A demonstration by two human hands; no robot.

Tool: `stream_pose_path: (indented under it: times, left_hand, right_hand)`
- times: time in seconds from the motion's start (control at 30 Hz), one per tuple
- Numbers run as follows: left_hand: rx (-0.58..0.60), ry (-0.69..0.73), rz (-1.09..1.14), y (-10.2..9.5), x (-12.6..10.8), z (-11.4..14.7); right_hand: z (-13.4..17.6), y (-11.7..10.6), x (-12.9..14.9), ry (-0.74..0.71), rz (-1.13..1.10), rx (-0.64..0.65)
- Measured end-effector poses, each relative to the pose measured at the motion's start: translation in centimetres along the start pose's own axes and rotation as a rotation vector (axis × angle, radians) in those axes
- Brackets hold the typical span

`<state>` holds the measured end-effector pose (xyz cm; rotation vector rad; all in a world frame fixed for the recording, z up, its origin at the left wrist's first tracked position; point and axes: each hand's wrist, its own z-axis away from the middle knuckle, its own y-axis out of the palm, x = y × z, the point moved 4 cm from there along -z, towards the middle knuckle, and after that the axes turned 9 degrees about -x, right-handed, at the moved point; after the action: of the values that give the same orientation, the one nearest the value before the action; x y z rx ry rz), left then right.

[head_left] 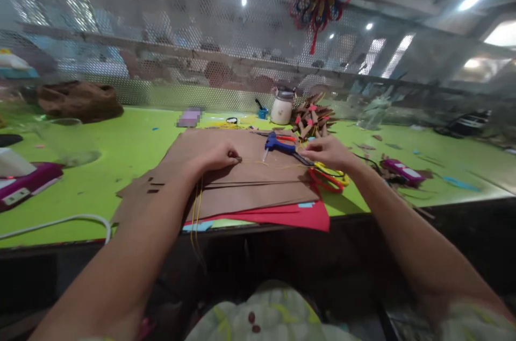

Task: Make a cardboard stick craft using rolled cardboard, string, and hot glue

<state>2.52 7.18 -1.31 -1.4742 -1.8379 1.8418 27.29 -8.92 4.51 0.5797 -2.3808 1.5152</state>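
Observation:
My left hand (222, 157) rests over the brown cardboard sheets (245, 193) with its fingertips pinched on a thin yellow string (278, 165). The string stretches across the cardboard toward my right hand (328, 151), whose thumb and fingers are also pressed together on it. More yellow strands hang below my left wrist past the table edge. Between the hands lies a blue glue gun (278, 143), its nozzle pointing down toward the cardboard. Yellow- and orange-handled scissors (331, 173) lie just under my right hand.
Red paper (306, 215) sticks out beneath the cardboard on the green table (100, 142). Behind stand a white jar (282, 107) and a pile of rolled brown pieces (314, 118). Purple power strips (30, 185) sit left and right, near a clear cup (70, 142) and a white cable (86, 217).

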Motion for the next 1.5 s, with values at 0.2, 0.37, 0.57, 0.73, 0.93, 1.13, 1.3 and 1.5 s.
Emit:
stream_pose_path:
  times: [0.2, 0.37, 0.57, 0.73, 0.93, 1.13, 1.3, 1.5]
  left_hand:
    - [0.018, -0.028, -0.085, -0.1, -0.5, 0.0]
    - [0.03, -0.057, -0.151, -1.4, -2.6, 0.6]
    - [-0.012, 0.058, -0.223, -4.9, -8.8, 2.1]
    - [0.273, 0.251, -0.064, -4.3, -11.9, 2.9]
    - [0.345, 0.334, -0.212, -1.5, -11.7, 3.4]
    - [0.426, 0.434, -0.187, -0.5, -13.0, 4.2]
    - [0.385, 0.433, -0.029, -0.9, -13.3, 3.9]
    - [0.351, 0.453, 0.111, -1.1, -13.1, 3.7]
  right_hand:
    - [11.3, 1.2, 6.4, -0.311, -0.016, 0.207]
    - [14.2, 2.5, 6.0, -0.36, 0.158, 0.015]
    - [9.9, 0.6, 5.0, -0.434, 0.147, -0.177]
    - [4.3, -0.2, 4.9, -0.406, 0.112, -0.28]
    - [1.8, 0.2, 4.4, -0.465, 0.088, -0.252]
    - [3.9, -1.0, 4.2, -0.398, 0.07, -0.319]
    - [8.8, -0.3, 7.4, -0.381, 0.148, -0.526]
    - [9.2, 6.3, 8.9, -0.484, 0.391, 0.04]
